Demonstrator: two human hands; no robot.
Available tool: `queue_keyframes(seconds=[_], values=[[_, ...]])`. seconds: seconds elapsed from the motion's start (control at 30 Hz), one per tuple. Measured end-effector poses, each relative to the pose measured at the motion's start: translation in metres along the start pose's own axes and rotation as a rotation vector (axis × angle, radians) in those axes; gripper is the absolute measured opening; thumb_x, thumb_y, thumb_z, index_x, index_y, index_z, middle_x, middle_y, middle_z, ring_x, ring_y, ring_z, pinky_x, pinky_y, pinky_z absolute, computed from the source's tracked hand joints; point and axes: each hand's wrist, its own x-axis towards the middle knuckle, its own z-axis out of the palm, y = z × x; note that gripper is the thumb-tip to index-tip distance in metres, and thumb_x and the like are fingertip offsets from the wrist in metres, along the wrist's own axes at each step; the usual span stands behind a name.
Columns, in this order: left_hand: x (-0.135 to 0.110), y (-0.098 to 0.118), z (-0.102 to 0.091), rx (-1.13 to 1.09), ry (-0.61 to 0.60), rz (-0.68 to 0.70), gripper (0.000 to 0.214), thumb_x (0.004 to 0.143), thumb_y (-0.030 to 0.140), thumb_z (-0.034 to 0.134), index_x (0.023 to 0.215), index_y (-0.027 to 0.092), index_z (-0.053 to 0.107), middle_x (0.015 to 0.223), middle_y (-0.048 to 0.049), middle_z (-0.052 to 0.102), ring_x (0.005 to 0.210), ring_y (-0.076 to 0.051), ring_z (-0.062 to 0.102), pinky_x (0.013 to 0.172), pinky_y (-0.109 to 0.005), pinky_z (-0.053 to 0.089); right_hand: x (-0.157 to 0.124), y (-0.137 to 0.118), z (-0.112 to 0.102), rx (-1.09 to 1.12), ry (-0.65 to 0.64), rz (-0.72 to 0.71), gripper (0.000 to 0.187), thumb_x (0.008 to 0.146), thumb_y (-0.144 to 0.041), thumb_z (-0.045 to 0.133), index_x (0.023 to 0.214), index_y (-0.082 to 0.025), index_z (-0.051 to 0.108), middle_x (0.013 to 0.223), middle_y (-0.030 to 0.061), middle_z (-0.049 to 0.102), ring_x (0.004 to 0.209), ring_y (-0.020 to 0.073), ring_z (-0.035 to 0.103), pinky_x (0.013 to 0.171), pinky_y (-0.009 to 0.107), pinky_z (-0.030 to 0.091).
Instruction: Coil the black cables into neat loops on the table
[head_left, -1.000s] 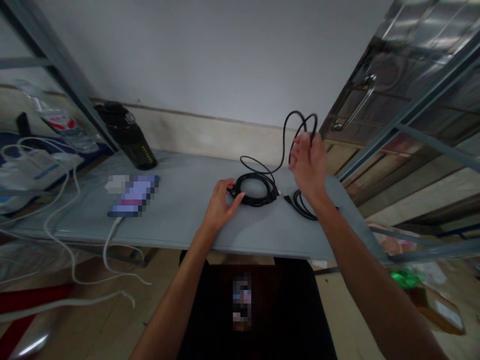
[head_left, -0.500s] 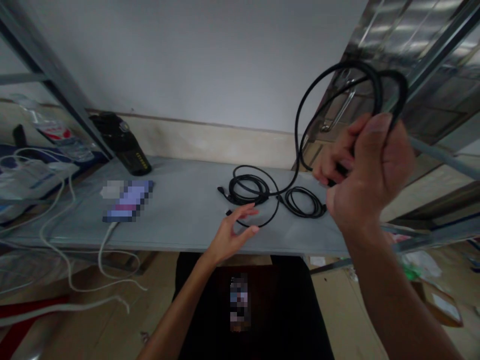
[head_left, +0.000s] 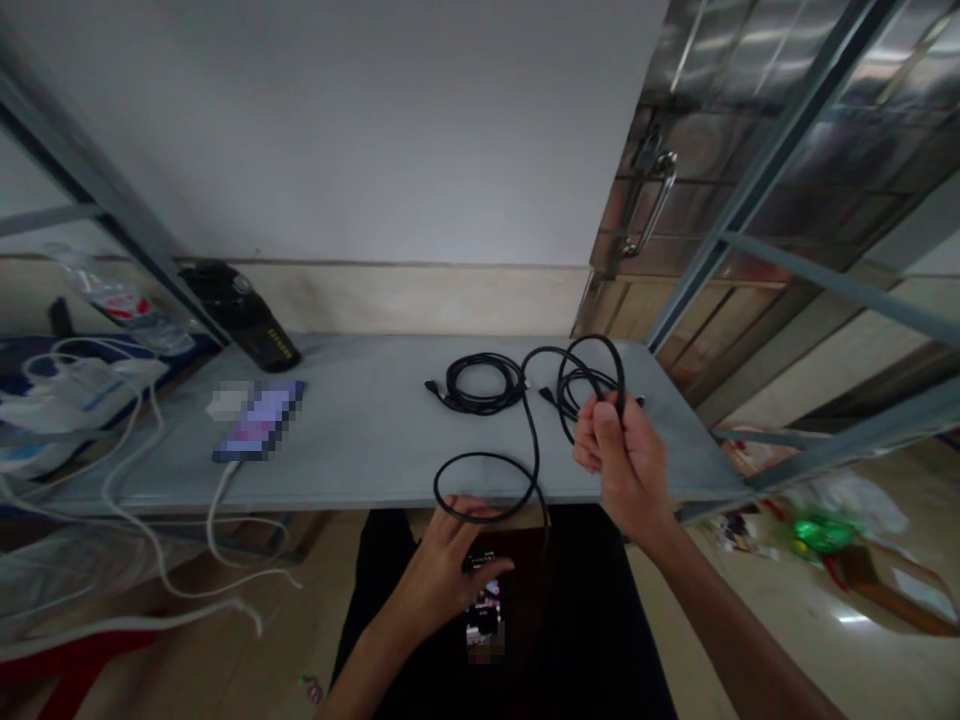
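Note:
My right hand (head_left: 632, 465) is closed around a black cable (head_left: 534, 430), whose doubled strands arch up over the thumb and index finger. From there the cable runs left and down into a loose loop at the front edge of the table. At that loop is my left hand (head_left: 442, 570), thumb and fingers apart; its fingertips meet the loop's lower left side, though whether they press on it I cannot tell. One coiled black cable (head_left: 484, 405) lies flat at the middle of the tabletop. A second coil (head_left: 568, 390) lies partly hidden behind my right hand.
The grey table (head_left: 367, 420) is framed by metal posts. On its left are a phone (head_left: 262, 420) with a white cable (head_left: 217, 505) and a black bottle (head_left: 244, 320). A clear bottle (head_left: 139, 310) stands farther left. A cardboard box (head_left: 892, 585) is on the floor at right.
My right hand has come down and left with the cable, from above the table to near its right front. My left hand has drawn back toward my lap. The loose loop has shifted forward.

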Motion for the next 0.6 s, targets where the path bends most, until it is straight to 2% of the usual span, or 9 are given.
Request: queue_keyframes(seconds=[0.1, 0.17, 0.23, 0.3, 0.37, 0.43, 0.5, 0.6], values=[[-0.027, 0.006, 0.011, -0.115, -0.003, -0.162, 0.025, 0.109, 0.041, 0.079, 0.132, 0.030, 0.079, 0.130, -0.0104, 0.080, 0.123, -0.031, 0.077, 0.109, -0.047, 0.065, 0.000, -0.008, -0.001, 0.057, 0.013, -0.031, 0.036, 0.119, -0.059, 0.062, 0.105, -0.026, 0.062, 0.071, -0.0087, 0.041, 0.056, 0.0106, 0.036, 0.049, 0.022, 0.033], [-0.039, 0.005, 0.025, -0.200, -0.006, -0.307, 0.027, 0.110, 0.046, 0.076, 0.131, 0.029, 0.079, 0.128, -0.0112, 0.080, 0.121, -0.031, 0.078, 0.110, -0.048, 0.064, 0.002, -0.024, 0.001, 0.093, 0.007, -0.096, 0.031, 0.120, -0.054, 0.061, 0.106, -0.026, 0.063, 0.070, -0.0091, 0.039, 0.055, 0.0103, 0.034, 0.049, 0.022, 0.032], [-0.046, -0.001, 0.045, -0.275, 0.074, -0.465, 0.043, 0.104, 0.057, 0.080, 0.133, 0.025, 0.077, 0.131, -0.0148, 0.080, 0.126, -0.035, 0.077, 0.116, -0.054, 0.061, 0.005, -0.045, 0.006, 0.122, -0.007, -0.159, 0.028, 0.121, -0.050, 0.061, 0.106, -0.027, 0.064, 0.070, -0.0089, 0.038, 0.053, 0.0102, 0.032, 0.049, 0.024, 0.029], [-0.049, -0.007, 0.066, -0.415, 0.203, -0.662, 0.069, 0.092, 0.073, 0.087, 0.136, 0.021, 0.075, 0.135, -0.0199, 0.079, 0.132, -0.041, 0.076, 0.121, -0.060, 0.057, 0.007, -0.065, 0.010, 0.154, -0.019, -0.196, 0.027, 0.121, -0.049, 0.061, 0.105, -0.028, 0.065, 0.070, -0.0086, 0.036, 0.052, 0.0105, 0.029, 0.049, 0.025, 0.028], [-0.048, -0.010, 0.083, -0.682, 0.260, -0.851, 0.091, 0.080, 0.085, 0.091, 0.140, 0.018, 0.072, 0.141, -0.0257, 0.078, 0.138, -0.046, 0.074, 0.123, -0.063, 0.055, 0.007, -0.081, 0.013, 0.183, -0.020, -0.202, 0.026, 0.121, -0.049, 0.061, 0.104, -0.029, 0.064, 0.069, -0.0084, 0.035, 0.052, 0.0112, 0.028, 0.049, 0.027, 0.028], [-0.044, -0.007, 0.092, -1.009, 0.244, -0.950, 0.102, 0.077, 0.090, 0.090, 0.146, 0.017, 0.068, 0.151, -0.0305, 0.075, 0.145, -0.049, 0.072, 0.127, -0.066, 0.051, 0.006, -0.093, 0.014, 0.211, -0.023, -0.184, 0.025, 0.120, -0.049, 0.062, 0.105, -0.029, 0.064, 0.069, -0.0083, 0.034, 0.052, 0.0116, 0.028, 0.049, 0.028, 0.028], [-0.040, -0.002, 0.096, -1.255, 0.239, -0.962, 0.096, 0.084, 0.087, 0.087, 0.147, 0.017, 0.069, 0.158, -0.0319, 0.071, 0.151, -0.048, 0.068, 0.133, -0.065, 0.046, 0.004, -0.101, 0.012, 0.244, -0.040, -0.151, 0.025, 0.120, -0.050, 0.063, 0.105, -0.029, 0.064, 0.068, -0.0083, 0.034, 0.052, 0.0114, 0.027, 0.049, 0.028, 0.027], [-0.035, 0.003, 0.095, -1.392, 0.253, -1.036, 0.069, 0.095, 0.072, 0.085, 0.135, 0.017, 0.076, 0.160, -0.0305, 0.071, 0.156, -0.044, 0.066, 0.138, -0.062, 0.040, 0.001, -0.107, 0.007, 0.283, -0.077, -0.088, 0.027, 0.121, -0.050, 0.062, 0.104, -0.029, 0.063, 0.067, -0.0095, 0.033, 0.050, 0.0099, 0.024, 0.048, 0.027, 0.028]])
